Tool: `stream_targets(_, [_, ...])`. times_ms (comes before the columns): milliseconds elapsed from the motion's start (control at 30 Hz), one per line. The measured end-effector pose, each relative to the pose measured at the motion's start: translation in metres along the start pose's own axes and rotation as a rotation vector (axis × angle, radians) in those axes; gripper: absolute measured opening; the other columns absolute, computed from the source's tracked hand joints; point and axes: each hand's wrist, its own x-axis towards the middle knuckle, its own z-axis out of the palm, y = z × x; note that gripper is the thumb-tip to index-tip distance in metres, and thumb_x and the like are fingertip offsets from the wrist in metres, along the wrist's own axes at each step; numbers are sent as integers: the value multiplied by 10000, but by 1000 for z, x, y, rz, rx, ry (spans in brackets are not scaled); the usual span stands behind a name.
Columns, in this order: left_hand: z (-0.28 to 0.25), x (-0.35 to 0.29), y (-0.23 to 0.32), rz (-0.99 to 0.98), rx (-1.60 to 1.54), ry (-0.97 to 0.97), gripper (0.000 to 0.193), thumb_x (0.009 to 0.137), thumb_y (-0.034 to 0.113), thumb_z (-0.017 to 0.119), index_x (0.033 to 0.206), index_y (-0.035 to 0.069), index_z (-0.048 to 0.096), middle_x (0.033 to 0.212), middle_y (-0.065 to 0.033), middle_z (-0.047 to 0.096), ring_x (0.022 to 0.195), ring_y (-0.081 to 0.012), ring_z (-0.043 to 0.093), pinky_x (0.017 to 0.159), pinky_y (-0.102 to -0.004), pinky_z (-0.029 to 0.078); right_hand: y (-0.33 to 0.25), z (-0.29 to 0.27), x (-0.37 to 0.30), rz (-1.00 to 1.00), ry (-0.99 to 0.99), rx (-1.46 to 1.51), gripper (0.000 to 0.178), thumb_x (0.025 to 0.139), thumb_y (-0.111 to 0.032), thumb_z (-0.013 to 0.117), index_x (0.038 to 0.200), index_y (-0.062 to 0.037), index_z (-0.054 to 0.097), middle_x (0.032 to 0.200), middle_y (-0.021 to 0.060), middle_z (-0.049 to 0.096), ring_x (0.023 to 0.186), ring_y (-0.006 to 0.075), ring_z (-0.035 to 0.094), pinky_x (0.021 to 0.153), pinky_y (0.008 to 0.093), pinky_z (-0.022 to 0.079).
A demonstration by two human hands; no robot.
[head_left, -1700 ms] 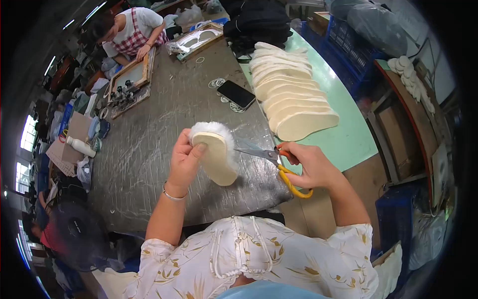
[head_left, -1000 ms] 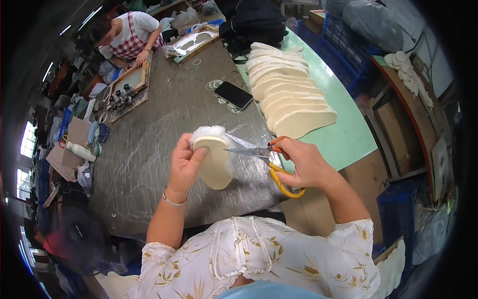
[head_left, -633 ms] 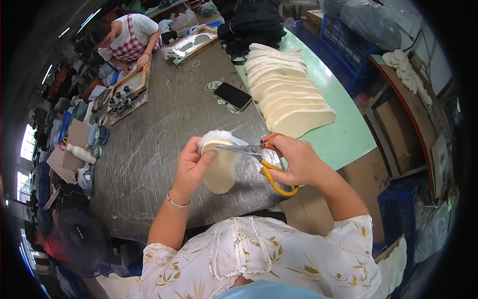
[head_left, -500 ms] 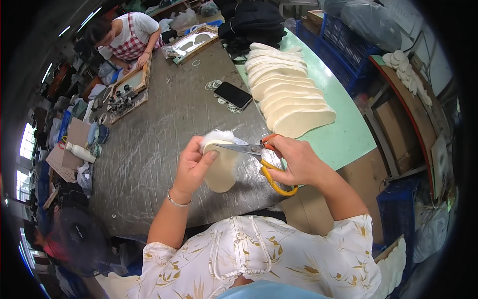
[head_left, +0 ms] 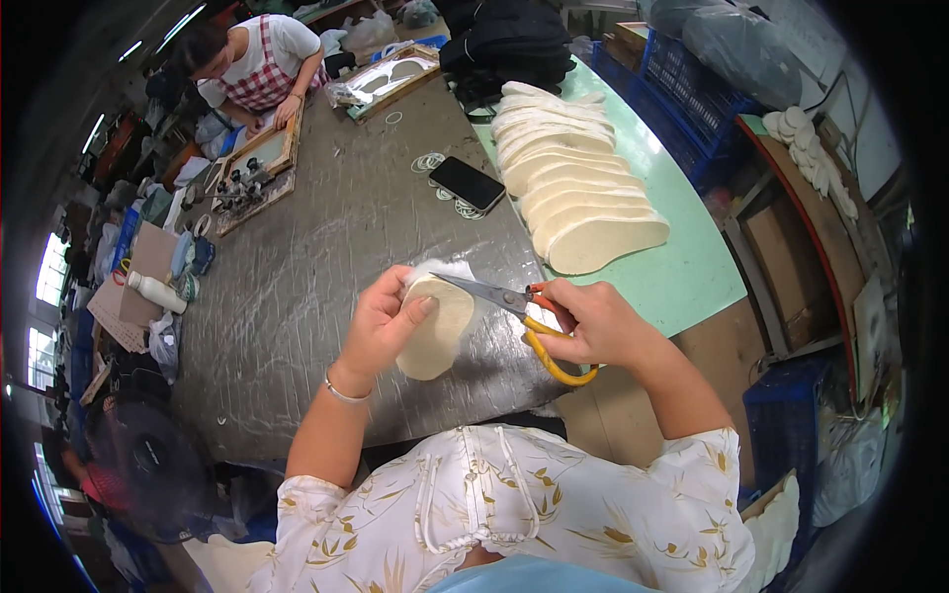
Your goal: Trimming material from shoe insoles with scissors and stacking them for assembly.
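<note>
My left hand (head_left: 384,321) pinches a cream insole (head_left: 435,336) near its top, thumb on the flat face. White fluffy lining (head_left: 443,268) sticks out past the insole's upper edge. In my right hand (head_left: 603,321) is a pair of scissors (head_left: 504,299) with yellow and orange wrapped handles, fingers through the loops. The blades reach left to the insole's top edge, where fluff meets the flat face. Whether the tips are fully closed is hard to make out. Both hands are above the dark table (head_left: 316,296).
A long row of overlapping cream insoles (head_left: 583,188) lies on the green tabletop at right. Beyond my hands, a black phone (head_left: 467,184) rests on pale rings. Across the table a person in a checked apron (head_left: 262,69) works at a wooden frame (head_left: 267,158). A white bottle (head_left: 156,292) lies at left.
The scissors have turned slightly, their handles lower and further right while the blades slope more steeply. The insole has tilted a little in my left hand, its lower end moving left.
</note>
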Motion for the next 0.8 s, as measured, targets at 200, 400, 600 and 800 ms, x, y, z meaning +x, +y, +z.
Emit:
stream_targets(200, [-10, 4, 12, -41, 153, -112, 236, 929, 89, 607, 1147, -2, 597, 1010, -18, 654, 905, -74, 592, 787, -230, 478, 1, -3, -1, -35, -32, -123, 446, 705, -251, 719, 1052, -12, 570, 696, 73, 582, 601, 235, 588, 573, 319, 467])
stream_targets(400, [-10, 5, 14, -41, 187, -133, 258, 931, 94, 598, 1169, -5, 596, 1019, -24, 658, 902, -76, 593, 799, -235, 480, 4, 4, -4, -26, -39, -99, 411, 713, -220, 736, 1021, -11, 561, 669, 75, 579, 575, 250, 588, 566, 332, 477])
stream_targets(600, [-11, 6, 12, -56, 193, -119, 283, 923, 89, 601, 1186, -14, 593, 1018, -22, 650, 910, -76, 586, 803, -237, 478, 8, 6, -12, 32, -67, -62, 297, 768, -188, 726, 976, -35, 578, 677, 124, 608, 547, 299, 595, 531, 344, 478])
stream_targets(800, [-9, 10, 20, -70, 254, -191, 279, 918, 95, 613, 1170, -25, 606, 1008, -27, 655, 907, -75, 584, 796, -244, 481, 11, -4, -10, 113, -207, 13, 403, 801, -196, 663, 1131, 1, 541, 695, 96, 553, 611, 258, 580, 589, 332, 465])
